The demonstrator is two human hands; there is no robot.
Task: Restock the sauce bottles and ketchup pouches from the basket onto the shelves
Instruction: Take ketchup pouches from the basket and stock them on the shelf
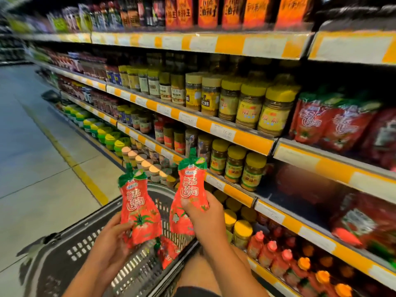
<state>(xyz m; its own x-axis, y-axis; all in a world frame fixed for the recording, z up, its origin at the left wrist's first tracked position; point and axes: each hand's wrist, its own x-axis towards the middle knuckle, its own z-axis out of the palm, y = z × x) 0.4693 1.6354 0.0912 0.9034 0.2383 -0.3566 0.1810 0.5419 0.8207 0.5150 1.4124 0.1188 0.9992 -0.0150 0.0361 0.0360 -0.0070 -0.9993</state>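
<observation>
My left hand (111, 239) grips a red ketchup pouch with a green top (137, 204) by its lower left edge, above the grey mesh basket (85, 249). My right hand (205, 217) grips a second red ketchup pouch (191, 189), held upright a little higher and closer to the shelves. At least one more red pouch (169, 251) lies inside the basket below both hands. Matching ketchup pouches (330, 123) stand on the right side of a shelf. Red sauce bottles with pink and orange caps (278, 260) fill the low shelf at the right.
Shelves (216, 127) with yellow price strips run along the right, packed with yellow-lidded jars (248, 103) and other jars. Orange boxes (207, 11) line the top shelf. A tiled aisle floor with a yellow line (64, 155) stretches to the left.
</observation>
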